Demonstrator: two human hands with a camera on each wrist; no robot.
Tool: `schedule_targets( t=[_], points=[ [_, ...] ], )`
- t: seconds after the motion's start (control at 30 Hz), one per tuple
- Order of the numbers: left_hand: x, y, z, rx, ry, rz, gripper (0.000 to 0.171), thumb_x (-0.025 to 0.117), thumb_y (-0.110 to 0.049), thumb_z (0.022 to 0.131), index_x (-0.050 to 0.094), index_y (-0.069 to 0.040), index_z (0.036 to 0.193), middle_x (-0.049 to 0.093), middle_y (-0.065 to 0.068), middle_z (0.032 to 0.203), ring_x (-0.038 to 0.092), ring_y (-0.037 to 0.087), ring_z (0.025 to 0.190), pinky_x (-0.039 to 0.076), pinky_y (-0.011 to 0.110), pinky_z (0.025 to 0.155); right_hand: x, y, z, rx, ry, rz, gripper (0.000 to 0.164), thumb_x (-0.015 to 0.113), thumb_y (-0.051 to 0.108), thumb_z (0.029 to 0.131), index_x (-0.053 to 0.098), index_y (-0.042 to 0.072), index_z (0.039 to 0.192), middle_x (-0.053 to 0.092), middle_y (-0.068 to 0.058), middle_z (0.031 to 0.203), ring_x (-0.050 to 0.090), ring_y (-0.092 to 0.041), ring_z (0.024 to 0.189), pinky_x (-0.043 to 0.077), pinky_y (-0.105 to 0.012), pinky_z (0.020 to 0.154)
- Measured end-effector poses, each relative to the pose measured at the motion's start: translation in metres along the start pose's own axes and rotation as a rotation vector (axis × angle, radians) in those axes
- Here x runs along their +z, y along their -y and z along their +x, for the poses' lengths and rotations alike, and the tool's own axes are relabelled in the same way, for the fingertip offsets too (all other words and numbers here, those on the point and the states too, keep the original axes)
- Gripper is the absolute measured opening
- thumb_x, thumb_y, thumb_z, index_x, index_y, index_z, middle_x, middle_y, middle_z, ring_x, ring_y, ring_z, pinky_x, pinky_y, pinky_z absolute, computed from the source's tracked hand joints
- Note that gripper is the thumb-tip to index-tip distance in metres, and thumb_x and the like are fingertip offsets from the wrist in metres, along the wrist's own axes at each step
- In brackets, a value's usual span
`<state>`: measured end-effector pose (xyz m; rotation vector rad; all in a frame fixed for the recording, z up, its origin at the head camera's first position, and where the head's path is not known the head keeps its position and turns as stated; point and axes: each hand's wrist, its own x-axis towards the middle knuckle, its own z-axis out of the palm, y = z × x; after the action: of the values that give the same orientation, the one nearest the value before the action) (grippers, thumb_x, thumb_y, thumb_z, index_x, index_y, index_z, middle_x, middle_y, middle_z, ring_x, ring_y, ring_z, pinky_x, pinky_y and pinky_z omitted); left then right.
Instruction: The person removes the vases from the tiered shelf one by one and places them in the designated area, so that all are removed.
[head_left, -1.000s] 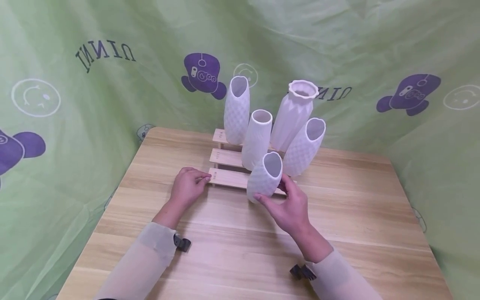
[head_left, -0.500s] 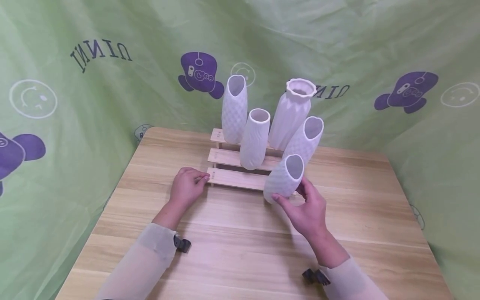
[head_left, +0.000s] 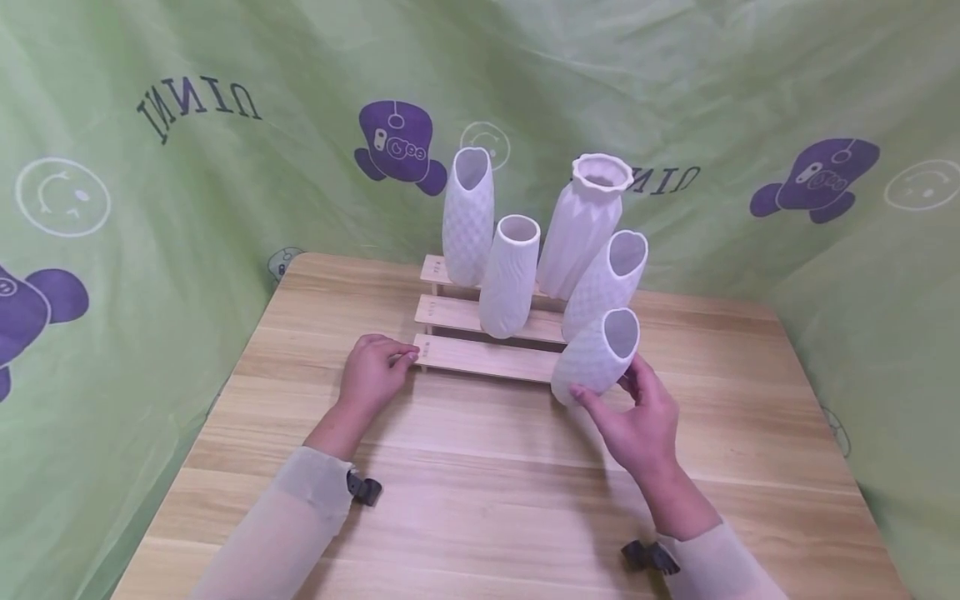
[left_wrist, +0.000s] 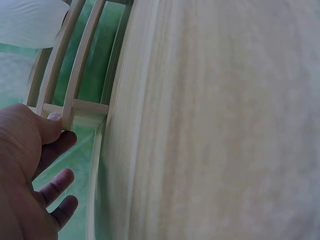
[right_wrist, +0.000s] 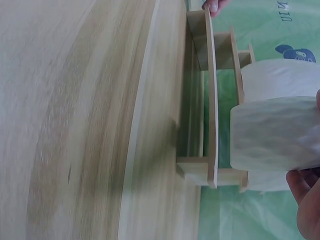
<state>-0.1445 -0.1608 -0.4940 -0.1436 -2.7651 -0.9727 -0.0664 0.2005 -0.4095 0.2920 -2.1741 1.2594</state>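
Between thumb and fingers my right hand (head_left: 641,425) grips a small white vase (head_left: 587,367) with a slanted mouth and textured sides. It leans right over the right end of the lowest step of a three-tier wooden rack (head_left: 483,358). In the right wrist view a gap shows between the vase base (right_wrist: 245,137) and that step's edge (right_wrist: 212,125). My left hand (head_left: 372,375) pinches the step's left end with thumb and forefinger; the left wrist view shows the other fingers (left_wrist: 56,187) spread apart below.
Two white vases stand on the middle step, a round-mouthed one (head_left: 510,283) and a slant-mouthed one (head_left: 603,287). Behind them, on the top step, are a tall slant-mouthed vase (head_left: 468,225) and a ruffle-rimmed vase (head_left: 581,237). A green printed curtain (head_left: 315,150) surrounds the wooden table (head_left: 465,500).
My right hand has carried the small vase rightward along the lowest step, from near its middle to its right end. My left hand keeps its hold on the rack.
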Motion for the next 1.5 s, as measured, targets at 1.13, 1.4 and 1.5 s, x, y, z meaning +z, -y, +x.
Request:
schedule_targets(
  t=[1.13,1.4,1.5],
  points=[
    [0.001,0.001,0.001,-0.04,0.011,-0.001,0.012,0.076,-0.02,0.096,0.083,-0.015,0.103,0.079,0.005,0.107,0.058,0.032,0.123,0.046,0.048,0.107,-0.028,-0.042,0.008,0.212,-0.103,-0.057,0.068,0.09,-0.012,0.069,0.062,-0.011,0.131,0.068,-0.027,0.122,0.063,0.007,0.102,0.053,-0.011,0.091],
    [0.001,0.001,0.001,-0.035,0.009,-0.006,0.011,0.076,-0.021,0.096,0.083,-0.015,0.102,0.079,0.004,0.105,0.058,0.031,0.122,0.046,0.047,0.106,-0.033,-0.082,0.01,0.267,-0.098,-0.084,0.072,0.095,0.0,0.07,0.064,0.0,0.135,0.07,-0.013,0.126,0.065,0.005,0.101,0.054,-0.012,0.09],
    [0.002,0.002,0.001,-0.029,0.007,-0.004,0.011,0.076,-0.02,0.096,0.083,-0.015,0.102,0.079,0.004,0.105,0.058,0.03,0.122,0.046,0.047,0.107,-0.034,-0.087,0.013,0.287,-0.088,-0.095,0.073,0.096,0.005,0.072,0.063,0.002,0.137,0.07,-0.012,0.127,0.065,0.005,0.101,0.054,-0.012,0.09]
  ],
)
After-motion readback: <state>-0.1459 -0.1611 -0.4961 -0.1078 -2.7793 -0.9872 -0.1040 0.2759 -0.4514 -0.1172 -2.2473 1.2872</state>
